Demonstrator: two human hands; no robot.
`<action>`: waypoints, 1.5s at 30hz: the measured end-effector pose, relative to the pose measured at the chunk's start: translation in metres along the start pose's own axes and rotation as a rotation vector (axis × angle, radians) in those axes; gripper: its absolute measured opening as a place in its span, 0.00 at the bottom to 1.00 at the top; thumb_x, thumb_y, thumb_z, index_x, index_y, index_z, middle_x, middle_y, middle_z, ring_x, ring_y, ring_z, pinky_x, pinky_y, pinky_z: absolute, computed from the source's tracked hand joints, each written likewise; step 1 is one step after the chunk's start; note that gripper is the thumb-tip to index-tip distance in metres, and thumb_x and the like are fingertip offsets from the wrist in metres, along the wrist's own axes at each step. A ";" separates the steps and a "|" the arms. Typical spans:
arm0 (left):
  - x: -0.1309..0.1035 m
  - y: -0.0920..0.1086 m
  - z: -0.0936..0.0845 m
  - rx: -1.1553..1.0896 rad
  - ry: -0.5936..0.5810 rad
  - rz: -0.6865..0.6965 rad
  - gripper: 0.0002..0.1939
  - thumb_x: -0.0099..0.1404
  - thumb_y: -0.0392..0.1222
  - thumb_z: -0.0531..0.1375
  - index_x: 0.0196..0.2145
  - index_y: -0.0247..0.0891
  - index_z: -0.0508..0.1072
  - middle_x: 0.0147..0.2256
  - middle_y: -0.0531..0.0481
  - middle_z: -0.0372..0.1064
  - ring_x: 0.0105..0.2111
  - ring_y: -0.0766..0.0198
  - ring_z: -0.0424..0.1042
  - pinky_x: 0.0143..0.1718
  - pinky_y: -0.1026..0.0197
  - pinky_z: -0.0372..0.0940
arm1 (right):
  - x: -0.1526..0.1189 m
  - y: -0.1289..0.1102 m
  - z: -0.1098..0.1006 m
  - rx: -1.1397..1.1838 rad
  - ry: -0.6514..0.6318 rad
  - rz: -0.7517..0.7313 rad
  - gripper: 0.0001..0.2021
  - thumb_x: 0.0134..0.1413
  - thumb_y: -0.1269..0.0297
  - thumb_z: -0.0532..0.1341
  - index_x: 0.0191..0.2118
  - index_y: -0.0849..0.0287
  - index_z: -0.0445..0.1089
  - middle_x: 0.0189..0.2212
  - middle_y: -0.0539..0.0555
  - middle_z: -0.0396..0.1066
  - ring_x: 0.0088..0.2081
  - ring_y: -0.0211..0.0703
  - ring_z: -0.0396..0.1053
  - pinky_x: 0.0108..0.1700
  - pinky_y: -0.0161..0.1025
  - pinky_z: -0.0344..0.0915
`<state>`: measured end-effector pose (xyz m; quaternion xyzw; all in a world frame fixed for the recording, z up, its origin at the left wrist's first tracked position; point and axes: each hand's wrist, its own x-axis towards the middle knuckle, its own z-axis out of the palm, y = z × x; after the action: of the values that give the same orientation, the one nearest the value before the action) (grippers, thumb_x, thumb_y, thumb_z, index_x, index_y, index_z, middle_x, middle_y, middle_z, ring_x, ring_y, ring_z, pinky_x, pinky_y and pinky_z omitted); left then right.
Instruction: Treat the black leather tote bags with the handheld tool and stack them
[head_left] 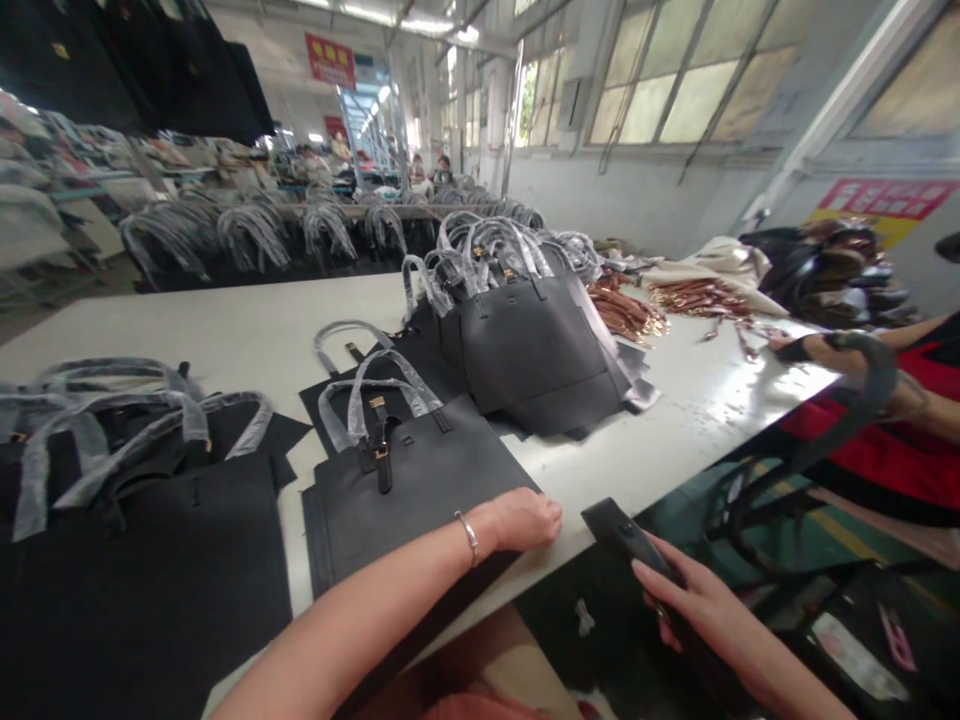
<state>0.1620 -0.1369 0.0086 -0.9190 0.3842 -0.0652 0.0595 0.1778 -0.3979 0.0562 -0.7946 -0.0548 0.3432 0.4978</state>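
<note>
A black tote bag [442,460] lies flat before me, its handles [371,400] in clear plastic wrap and a small buckled tab [381,445] near its top. My left hand [525,520], with a silver bracelet at the wrist, is closed in a fist over the bag's right edge; what the fingers hold, if anything, is hidden. Off the table's front edge, my right hand [682,590] grips a long black strap [630,540] that looks like leather. Its wide flat end points up and left, and its lower part runs down into dark surroundings.
More black bags [150,570] lie at left. A heap of bags [532,340] stands behind, with brown straps [626,305] beyond it on the white table [150,320]. A person in red and black [915,400] works at right. Bags hang overhead [135,70].
</note>
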 end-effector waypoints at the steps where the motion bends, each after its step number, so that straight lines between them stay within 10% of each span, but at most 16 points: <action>1: 0.001 -0.001 0.000 0.005 -0.010 0.020 0.08 0.65 0.31 0.54 0.31 0.32 0.72 0.28 0.45 0.67 0.26 0.61 0.70 0.18 0.59 0.61 | 0.001 0.003 0.000 0.003 0.003 0.004 0.36 0.52 0.46 0.61 0.62 0.58 0.54 0.22 0.44 0.65 0.17 0.35 0.65 0.17 0.31 0.61; 7: 0.008 -0.005 0.008 -0.053 -0.045 0.069 0.07 0.65 0.29 0.52 0.35 0.31 0.70 0.31 0.44 0.68 0.27 0.60 0.71 0.21 0.59 0.63 | 0.008 0.016 -0.001 -0.007 -0.004 -0.009 0.35 0.54 0.47 0.59 0.62 0.59 0.53 0.23 0.45 0.65 0.16 0.35 0.65 0.18 0.32 0.62; 16: 0.001 -0.014 0.020 -0.372 0.061 -0.364 0.08 0.70 0.32 0.50 0.39 0.33 0.68 0.36 0.46 0.69 0.35 0.64 0.71 0.36 0.65 0.64 | 0.006 0.014 -0.001 -0.045 -0.024 -0.030 0.36 0.54 0.48 0.60 0.63 0.59 0.52 0.22 0.44 0.64 0.16 0.35 0.65 0.18 0.32 0.62; 33: 0.008 -0.012 0.016 0.027 0.104 0.182 0.09 0.67 0.31 0.51 0.32 0.32 0.71 0.31 0.42 0.69 0.30 0.60 0.67 0.31 0.59 0.62 | 0.006 -0.001 0.008 -0.069 -0.034 0.012 0.38 0.49 0.47 0.62 0.62 0.60 0.54 0.21 0.45 0.66 0.17 0.36 0.65 0.19 0.32 0.62; 45: -0.005 -0.020 0.025 -0.520 0.176 -0.381 0.09 0.71 0.33 0.51 0.42 0.36 0.70 0.38 0.49 0.71 0.38 0.66 0.71 0.40 0.66 0.64 | 0.002 -0.010 0.006 -0.109 -0.022 0.007 0.37 0.50 0.48 0.61 0.62 0.62 0.54 0.22 0.45 0.67 0.18 0.36 0.65 0.20 0.33 0.62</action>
<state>0.1764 -0.1181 -0.0130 -0.9495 0.2131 -0.0540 -0.2238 0.1782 -0.3876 0.0625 -0.8170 -0.0759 0.3500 0.4519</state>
